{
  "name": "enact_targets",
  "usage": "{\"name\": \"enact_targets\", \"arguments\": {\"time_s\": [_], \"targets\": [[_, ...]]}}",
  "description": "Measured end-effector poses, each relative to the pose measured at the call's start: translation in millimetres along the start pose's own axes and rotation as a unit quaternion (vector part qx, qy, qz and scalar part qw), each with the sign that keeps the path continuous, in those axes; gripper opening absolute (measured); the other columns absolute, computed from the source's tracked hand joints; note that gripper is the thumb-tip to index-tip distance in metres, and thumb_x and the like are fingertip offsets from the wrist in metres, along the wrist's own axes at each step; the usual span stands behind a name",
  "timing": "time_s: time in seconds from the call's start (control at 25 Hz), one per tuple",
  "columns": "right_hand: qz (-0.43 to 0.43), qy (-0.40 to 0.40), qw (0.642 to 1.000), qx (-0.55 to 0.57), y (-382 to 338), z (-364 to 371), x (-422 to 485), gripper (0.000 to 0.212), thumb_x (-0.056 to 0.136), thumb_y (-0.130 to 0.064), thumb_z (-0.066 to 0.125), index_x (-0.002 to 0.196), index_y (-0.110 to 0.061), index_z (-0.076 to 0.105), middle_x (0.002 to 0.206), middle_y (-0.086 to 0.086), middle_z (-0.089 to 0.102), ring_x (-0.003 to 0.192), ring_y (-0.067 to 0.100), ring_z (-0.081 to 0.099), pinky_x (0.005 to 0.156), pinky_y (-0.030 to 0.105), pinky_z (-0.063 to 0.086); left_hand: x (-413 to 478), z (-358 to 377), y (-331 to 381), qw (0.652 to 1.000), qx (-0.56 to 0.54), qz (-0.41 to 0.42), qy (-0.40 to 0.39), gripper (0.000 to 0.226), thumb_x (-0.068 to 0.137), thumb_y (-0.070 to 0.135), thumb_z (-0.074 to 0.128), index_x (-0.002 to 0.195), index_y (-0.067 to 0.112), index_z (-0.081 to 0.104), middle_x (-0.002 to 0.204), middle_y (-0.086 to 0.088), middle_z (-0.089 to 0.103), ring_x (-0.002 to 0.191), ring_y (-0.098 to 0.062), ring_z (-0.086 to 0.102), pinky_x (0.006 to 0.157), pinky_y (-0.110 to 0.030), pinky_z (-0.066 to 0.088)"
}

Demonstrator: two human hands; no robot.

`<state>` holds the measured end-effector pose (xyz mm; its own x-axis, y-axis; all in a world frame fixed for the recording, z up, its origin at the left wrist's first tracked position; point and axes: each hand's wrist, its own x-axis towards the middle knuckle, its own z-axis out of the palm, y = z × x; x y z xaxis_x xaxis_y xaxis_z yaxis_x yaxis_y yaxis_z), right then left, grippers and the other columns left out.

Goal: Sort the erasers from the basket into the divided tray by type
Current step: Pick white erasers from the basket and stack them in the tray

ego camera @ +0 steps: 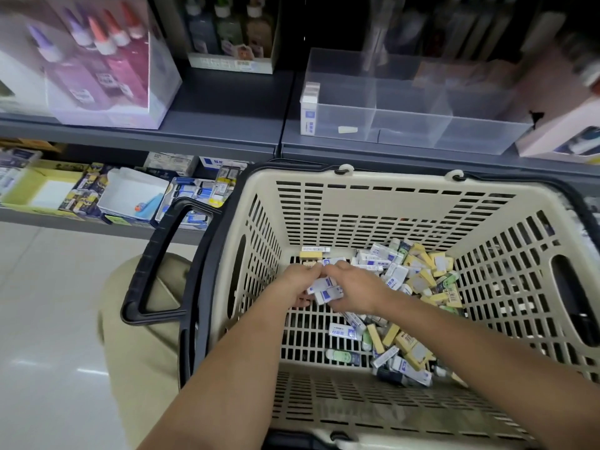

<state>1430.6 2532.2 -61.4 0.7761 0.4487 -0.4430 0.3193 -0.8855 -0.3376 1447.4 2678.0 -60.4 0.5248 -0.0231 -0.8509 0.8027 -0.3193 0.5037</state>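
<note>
I'm watching left hand and right hand both gripping a bunch of white-and-blue sleeved erasers, low inside the beige slotted plastic basket. The clear divided plastic tray is sitting on the grey shelf beyond.

The scene is lit evenly from overhead, and pale glare is seen on the floor. Goods on the upper shelf are blurred, straight lines are bent near the edges, and the basket is rendered sharper.
</note>
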Motion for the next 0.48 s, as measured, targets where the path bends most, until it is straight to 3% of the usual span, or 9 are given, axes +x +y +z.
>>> {"name": "enact_targets", "arguments": {"time_s": [0.12, 0.2, 0.32, 0.48], "targets": [[0.035, 0.035, 0.995, 0.087, 9, -13, -9, 0.061, 0.081, -0.034, 0.067, 0.132, -0.023, 0.035, 0.113, 0.001, 0.056, 0.095, 0.022, 0.059, 0.073, 0.032, 0.049, -1, -1, 2, 0.997, -0.060, 0.015, -0.051, 0.015, 0.094, 0.024, 0.055, 0.098, 0.012, 0.063, 0.086, -0.002, 0.069, 0.074, -0.013, 0.060, 0.064, -0.024, 0.047], [0.066, 0.059, 0.989, 0.123, 17, -17, -14, 0.050, 0.082, -0.037, 0.067, 0.123, -0.018, 0.046, 0.110, 0.000, 0.060, 0.095, 0.019, 0.060, 0.077, 0.031, 0.049, -1, -5, 3, 0.989, -0.138, 0.026, -0.056, 0.010, 0.092, 0.011, 0.056, 0.102, 0.010, 0.060, 0.094, -0.007, 0.069, 0.084, -0.017, 0.064, 0.074, -0.029, 0.051], [0.116, 0.125, 0.959, 0.227, 19, -17, -18, 0.033, 0.083, -0.036, 0.066, 0.106, -0.014, 0.059, 0.095, -0.001, 0.061, 0.081, 0.015, 0.059, 0.064, 0.022, 0.047, -3, -5, 4, 0.975, -0.198, 0.026, -0.098, 0.021, 0.092, 0.001, 0.052, 0.113, 0.005, 0.056, 0.107, -0.013, 0.068, 0.096, -0.023, 0.066, 0.088, -0.038, 0.050], [0.160, 0.182, 0.906, 0.347, 6, -17, -12, 0.031, 0.081, -0.026, 0.069, 0.107, -0.014, 0.057, 0.085, -0.003, 0.057, 0.074, 0.014, 0.056, 0.057, 0.020, 0.042, -9, -1, 10, 0.957, -0.234, 0.046, -0.168, 0.024, 0.089, -0.007, 0.049, 0.105, 0.006, 0.060, 0.096, -0.009, 0.070, 0.092, -0.020, 0.065, 0.098, -0.040, 0.045]]}}
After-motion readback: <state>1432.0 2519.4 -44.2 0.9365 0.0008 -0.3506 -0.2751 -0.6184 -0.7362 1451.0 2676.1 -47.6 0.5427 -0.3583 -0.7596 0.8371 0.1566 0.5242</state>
